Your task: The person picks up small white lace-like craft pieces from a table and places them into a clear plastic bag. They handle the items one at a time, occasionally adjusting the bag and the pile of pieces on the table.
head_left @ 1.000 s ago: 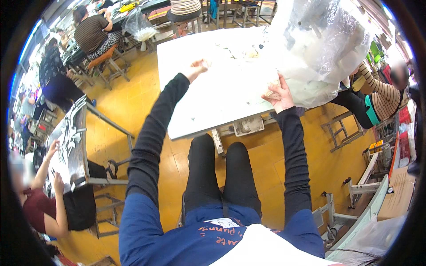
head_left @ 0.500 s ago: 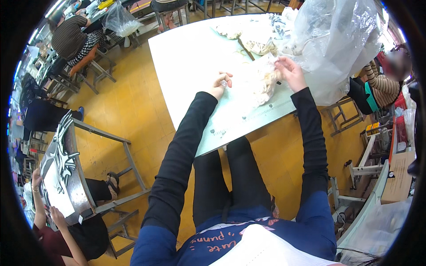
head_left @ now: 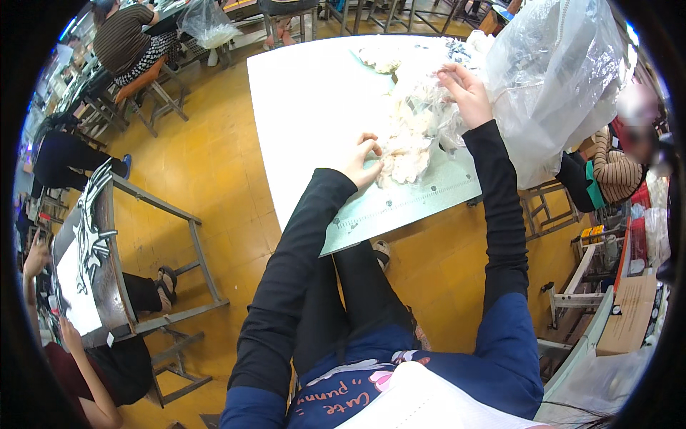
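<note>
The left hand (head_left: 363, 163) is curved, with a gap between thumb and forefinger, its tips at the near left edge of the clear plastic film bag of cream, ruffled pieces (head_left: 407, 154). The right hand (head_left: 468, 94) is narrowed, thumb near fingertips, above the bag's far right part; whether it pinches film cannot be told. The bag lies between the hands on the white, pale-green-edged table with ruler marks (head_left: 307, 114).

Hazards, as judged:
- Spillage: if the mouth gapes, lifting or tilting the bag could scatter pieces.
- Tearing: thin film could split if pulled from one side.
- Mixing: loose pieces could join the cream, frilled bundle (head_left: 379, 58) beyond.
- Snagging: the large, clear plastic sack (head_left: 557, 89), just beside the right hand, could catch the wrist and shift.
</note>
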A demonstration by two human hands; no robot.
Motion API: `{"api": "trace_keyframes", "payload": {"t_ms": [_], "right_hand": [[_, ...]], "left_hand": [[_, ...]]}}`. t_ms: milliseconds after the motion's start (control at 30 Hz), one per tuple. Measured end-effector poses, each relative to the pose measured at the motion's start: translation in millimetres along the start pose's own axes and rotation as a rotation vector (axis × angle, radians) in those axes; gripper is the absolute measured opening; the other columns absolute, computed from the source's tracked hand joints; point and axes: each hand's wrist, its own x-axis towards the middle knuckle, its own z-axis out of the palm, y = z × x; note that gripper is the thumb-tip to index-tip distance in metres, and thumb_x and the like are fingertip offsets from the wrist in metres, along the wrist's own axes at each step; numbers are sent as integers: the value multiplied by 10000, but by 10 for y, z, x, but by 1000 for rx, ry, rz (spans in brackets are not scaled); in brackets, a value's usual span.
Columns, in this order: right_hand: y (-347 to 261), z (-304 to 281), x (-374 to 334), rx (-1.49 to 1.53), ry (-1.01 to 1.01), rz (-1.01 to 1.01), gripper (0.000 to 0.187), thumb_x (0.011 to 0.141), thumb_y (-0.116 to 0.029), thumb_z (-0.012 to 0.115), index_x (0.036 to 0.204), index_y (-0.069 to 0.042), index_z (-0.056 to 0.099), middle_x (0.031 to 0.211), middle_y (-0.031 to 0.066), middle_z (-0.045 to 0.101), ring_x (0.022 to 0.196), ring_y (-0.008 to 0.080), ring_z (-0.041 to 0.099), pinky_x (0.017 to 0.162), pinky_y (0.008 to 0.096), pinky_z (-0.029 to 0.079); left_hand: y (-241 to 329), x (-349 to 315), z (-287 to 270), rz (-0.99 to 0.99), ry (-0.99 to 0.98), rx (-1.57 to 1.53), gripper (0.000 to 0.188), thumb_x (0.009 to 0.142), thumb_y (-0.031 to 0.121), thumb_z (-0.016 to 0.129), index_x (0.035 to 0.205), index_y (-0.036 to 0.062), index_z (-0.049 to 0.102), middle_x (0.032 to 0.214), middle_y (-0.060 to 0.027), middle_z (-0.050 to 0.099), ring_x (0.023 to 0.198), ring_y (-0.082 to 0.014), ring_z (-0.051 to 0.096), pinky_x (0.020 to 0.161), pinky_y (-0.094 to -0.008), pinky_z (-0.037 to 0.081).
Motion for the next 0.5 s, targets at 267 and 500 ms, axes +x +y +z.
{"api": "trace_keyframes", "payload": {"t_ms": [267,500], "right_hand": [[168,72,192,-126,-110,-161,201,954,-216,602,1064,-58,659,949,-15,689,835,65,630,628,231,507],[242,42,283,-108,-179,-170,250,975,-262,586,1139,-79,631,1075,1,686,938,83,632,738,237,501]], "left_hand": [[17,-18,6,-95,71,64,366,946,326,591,1186,68,495,1453,-224,375,1323,-396,399,1087,-448,336],[553,-816,338,-70,223,591,974,817,607,644,1538,115,214,1591,-248,62,1477,-429,-7,1155,-601,62]]}}
